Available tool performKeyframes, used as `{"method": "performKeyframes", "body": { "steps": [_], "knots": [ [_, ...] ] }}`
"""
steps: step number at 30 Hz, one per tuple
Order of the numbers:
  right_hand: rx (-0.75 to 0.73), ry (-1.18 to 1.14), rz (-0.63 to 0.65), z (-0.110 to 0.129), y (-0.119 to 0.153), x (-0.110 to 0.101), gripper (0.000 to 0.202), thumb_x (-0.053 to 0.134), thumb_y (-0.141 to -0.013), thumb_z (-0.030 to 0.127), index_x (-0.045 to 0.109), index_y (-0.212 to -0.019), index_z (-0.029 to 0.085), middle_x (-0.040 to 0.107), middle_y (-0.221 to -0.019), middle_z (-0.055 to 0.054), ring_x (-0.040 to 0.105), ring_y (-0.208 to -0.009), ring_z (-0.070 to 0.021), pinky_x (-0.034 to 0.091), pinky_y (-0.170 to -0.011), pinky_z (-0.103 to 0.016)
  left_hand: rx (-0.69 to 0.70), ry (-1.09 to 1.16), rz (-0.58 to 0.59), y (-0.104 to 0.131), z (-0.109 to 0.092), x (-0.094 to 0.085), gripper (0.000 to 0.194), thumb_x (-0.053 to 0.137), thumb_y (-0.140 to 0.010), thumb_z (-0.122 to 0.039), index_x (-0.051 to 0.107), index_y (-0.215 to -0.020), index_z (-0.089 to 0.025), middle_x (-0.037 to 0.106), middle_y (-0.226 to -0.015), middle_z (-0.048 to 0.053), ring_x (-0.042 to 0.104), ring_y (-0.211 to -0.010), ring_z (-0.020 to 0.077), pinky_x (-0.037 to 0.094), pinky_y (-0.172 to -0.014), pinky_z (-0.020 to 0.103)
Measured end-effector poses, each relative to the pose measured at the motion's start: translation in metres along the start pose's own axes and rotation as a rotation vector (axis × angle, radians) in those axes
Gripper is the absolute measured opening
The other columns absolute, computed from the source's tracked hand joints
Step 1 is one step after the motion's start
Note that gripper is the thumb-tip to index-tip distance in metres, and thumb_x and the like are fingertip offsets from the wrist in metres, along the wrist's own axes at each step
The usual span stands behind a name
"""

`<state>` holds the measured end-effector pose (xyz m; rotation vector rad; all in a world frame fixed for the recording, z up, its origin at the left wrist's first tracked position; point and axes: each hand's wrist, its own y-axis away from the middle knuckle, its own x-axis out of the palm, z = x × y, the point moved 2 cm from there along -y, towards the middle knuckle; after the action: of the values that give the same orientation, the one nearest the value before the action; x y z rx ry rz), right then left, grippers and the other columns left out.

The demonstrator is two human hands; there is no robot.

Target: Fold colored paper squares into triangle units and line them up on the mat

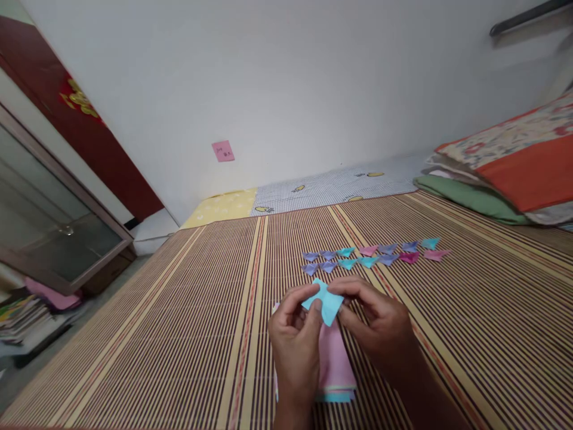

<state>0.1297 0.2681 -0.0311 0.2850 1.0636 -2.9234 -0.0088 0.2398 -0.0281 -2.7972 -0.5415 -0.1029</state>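
A small light-blue piece of folded paper (330, 306) is held up between both hands, one corner pointing down. My left hand (295, 328) pinches its left side, thumb on the near face. On the other side, my right hand (373, 316) grips the right corner between thumb and fingers. Beneath them lies a stack of coloured paper (335, 364), pink on top with blue and other edges showing; my left hand covers part of it. Beyond the hands, two rows of small folded paper pieces (347, 263) in purple, blue and pink rest on the striped mat.
The striped bamboo mat (215, 310) spans the bed. Folded bedding (514, 167) is piled at the far right, and a patterned cloth (313, 191) runs along the wall. A pink note (222, 151) is stuck there. Books (27, 316) and a glass-panelled cabinet door (58, 203) stand left.
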Motion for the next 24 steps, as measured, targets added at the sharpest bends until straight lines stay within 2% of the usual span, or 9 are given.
{"method": "performKeyframes", "body": {
  "steps": [3, 7, 10, 12, 15, 17, 20, 24],
  "knots": [
    [-0.003, 0.028, 0.015, 0.001, 0.000, 0.000, 0.027, 0.062, -0.089, 0.012, 0.071, -0.112, 0.024, 0.073, -0.107, -0.004, 0.071, -0.101, -0.0193, 0.057, -0.087, -0.032, -0.017, 0.024, 0.000, 0.000, 0.000, 0.000, 0.015, 0.077, -0.080, -0.024, 0.081, -0.093, -0.020, 0.076, -0.093, 0.007, 0.071, -0.086, 0.0197, 0.057, -0.076, 0.027],
    [-0.083, 0.061, 0.056, 0.007, 0.000, -0.003, 0.028, 0.055, -0.091, 0.009, 0.073, -0.106, 0.024, 0.072, -0.105, -0.005, 0.069, -0.104, -0.0194, 0.056, -0.090, -0.033, -0.017, 0.073, -0.016, 0.001, 0.000, 0.001, 0.012, 0.079, -0.079, -0.025, 0.080, -0.089, -0.019, 0.076, -0.088, 0.005, 0.071, -0.085, 0.0190, 0.057, -0.077, 0.027],
    [-0.066, 0.015, 0.131, 0.009, 0.000, -0.005, 0.024, 0.055, -0.093, 0.014, 0.074, -0.103, 0.023, 0.072, -0.107, -0.006, 0.069, -0.106, -0.0212, 0.055, -0.091, -0.035, -0.056, 0.086, -0.047, 0.002, 0.002, 0.000, 0.012, 0.080, -0.078, -0.026, 0.079, -0.088, -0.019, 0.075, -0.082, 0.004, 0.070, -0.078, 0.0171, 0.057, -0.071, 0.025],
    [0.033, -0.072, 0.110, 0.007, 0.001, -0.006, 0.017, 0.056, -0.094, 0.022, 0.074, -0.096, 0.023, 0.073, -0.103, -0.005, 0.070, -0.101, -0.0220, 0.056, -0.088, -0.035, -0.075, 0.076, -0.059, 0.003, 0.004, 0.000, 0.012, 0.080, -0.078, -0.026, 0.077, -0.086, -0.018, 0.073, -0.078, 0.003, 0.068, -0.073, 0.0155, 0.055, -0.066, 0.023],
    [0.304, -0.224, -0.053, -0.001, 0.002, -0.006, 0.018, 0.061, -0.094, 0.032, 0.071, -0.085, 0.021, 0.073, -0.083, -0.003, 0.070, -0.080, -0.0190, 0.057, -0.073, -0.030, -0.069, 0.055, -0.039, 0.004, 0.007, 0.001, 0.012, 0.080, -0.080, -0.024, 0.072, -0.086, -0.018, 0.070, -0.078, 0.001, 0.065, -0.071, 0.0140, 0.054, -0.065, 0.022],
    [0.437, -0.313, -0.070, -0.005, 0.002, -0.002, 0.019, 0.067, -0.091, 0.035, 0.072, -0.081, 0.020, 0.071, -0.073, -0.001, 0.066, -0.068, -0.0165, 0.055, -0.064, -0.027, -0.057, 0.056, -0.005, 0.005, 0.009, 0.002, 0.014, 0.079, -0.082, -0.024, 0.067, -0.085, -0.018, 0.069, -0.080, 0.001, 0.065, -0.073, 0.0141, 0.054, -0.066, 0.023],
    [0.489, -0.411, 0.006, -0.008, 0.002, 0.001, 0.017, 0.073, -0.085, 0.035, 0.073, -0.079, 0.019, 0.071, -0.071, -0.001, 0.064, -0.065, -0.0151, 0.054, -0.062, -0.026, -0.052, 0.048, 0.035, 0.006, 0.009, 0.005, 0.016, 0.078, -0.083, -0.025, 0.064, -0.084, -0.019, 0.067, -0.081, 0.000, 0.064, -0.074, 0.0142, 0.053, -0.066, 0.023],
    [0.490, -0.442, 0.030, -0.008, 0.002, 0.000, 0.015, 0.074, -0.082, 0.033, 0.072, -0.079, 0.019, 0.068, -0.070, -0.001, 0.062, -0.064, -0.0145, 0.052, -0.060, -0.025, -0.064, 0.029, 0.049, 0.009, 0.005, 0.006, 0.017, 0.078, -0.083, -0.025, 0.063, -0.084, -0.019, 0.067, -0.080, 0.000, 0.064, -0.073, 0.0138, 0.052, -0.064, 0.023]
  ]
}}
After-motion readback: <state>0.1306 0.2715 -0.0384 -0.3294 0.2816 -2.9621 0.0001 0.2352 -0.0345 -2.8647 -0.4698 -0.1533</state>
